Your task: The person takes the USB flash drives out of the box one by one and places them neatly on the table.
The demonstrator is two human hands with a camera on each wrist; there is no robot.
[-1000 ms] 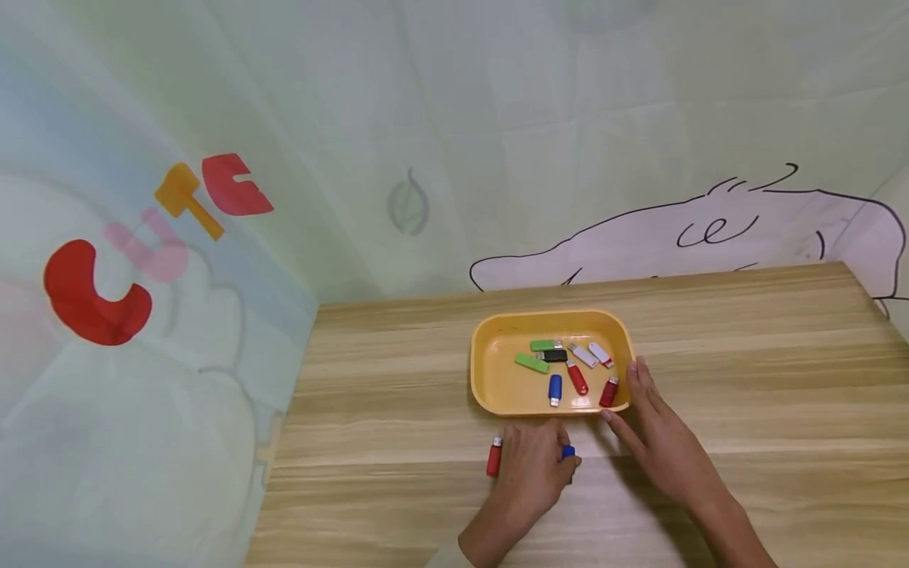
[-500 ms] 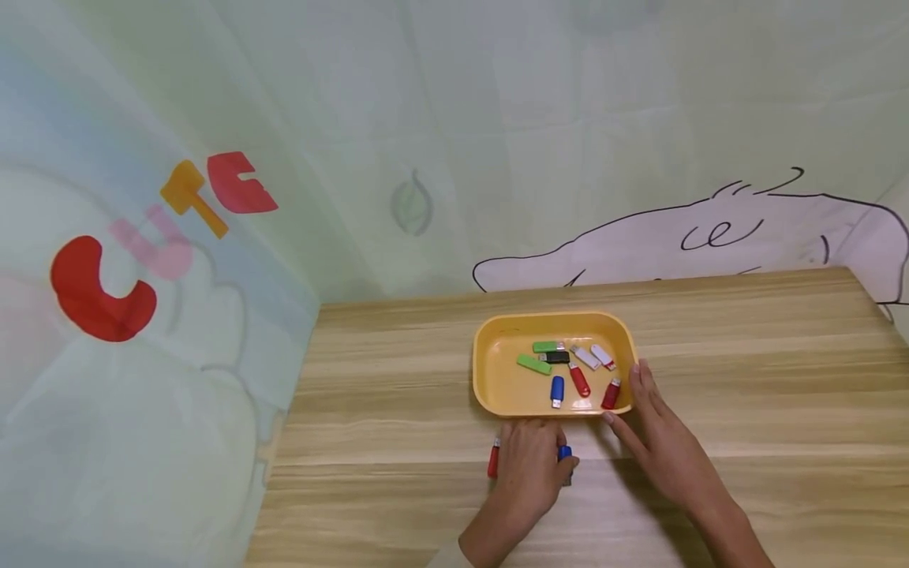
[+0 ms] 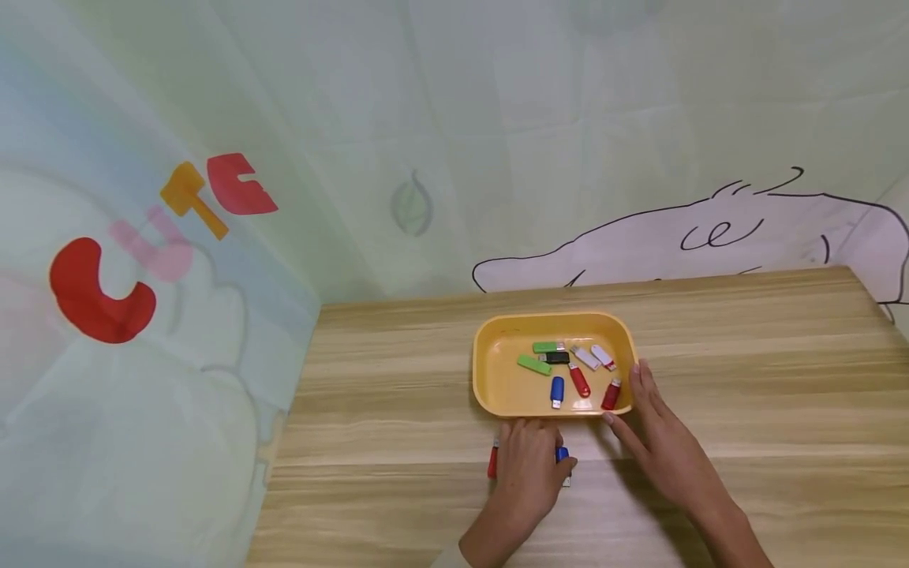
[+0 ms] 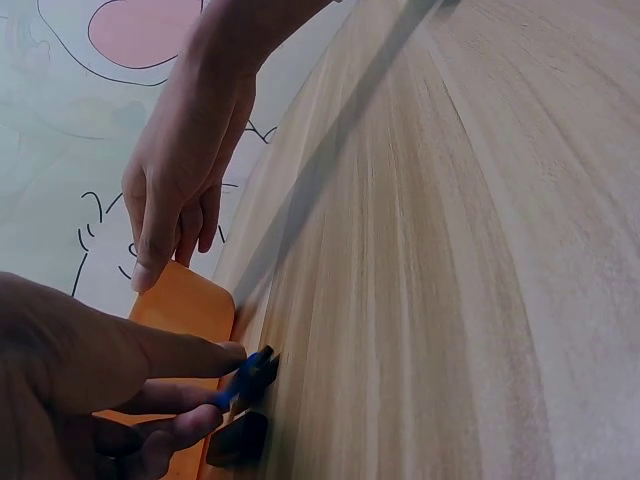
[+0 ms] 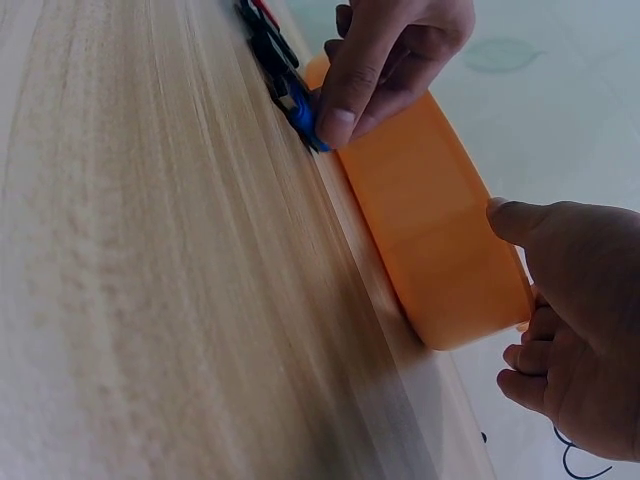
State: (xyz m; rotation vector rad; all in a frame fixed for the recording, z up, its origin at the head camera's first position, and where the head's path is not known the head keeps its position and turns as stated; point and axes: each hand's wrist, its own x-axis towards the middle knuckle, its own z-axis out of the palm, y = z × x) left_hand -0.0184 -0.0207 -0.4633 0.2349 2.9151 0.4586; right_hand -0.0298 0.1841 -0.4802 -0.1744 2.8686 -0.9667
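Note:
My left hand [image 3: 529,465] is just in front of the yellow tray [image 3: 481,379], its thumb and fingers pinching a blue USB stick [image 3: 563,454]. Up close in the left wrist view, that blue stick [image 4: 238,382] is low over the table beside dark sticks [image 4: 238,440]. My right hand [image 3: 671,454] holds the tray's near right corner, thumb at the front rim and fingers along the right side. A red USB stick [image 3: 493,460] lies left of my left hand, partly covered by it. The right wrist view has a row of dark sticks [image 5: 266,48] under the left hand.
Inside the tray lie several USB sticks: green [image 3: 534,364], black [image 3: 555,357], white [image 3: 585,357], red [image 3: 578,380], dark red [image 3: 611,394] and blue [image 3: 557,390]. A wood-grain table [image 3: 383,379] carries everything. A printed curtain [image 3: 341,158] hangs behind and to the left.
The blue stick's metal end has swung out slightly below my left thumb, and that hand has shifted a little left. My right hand stays at the tray's corner.

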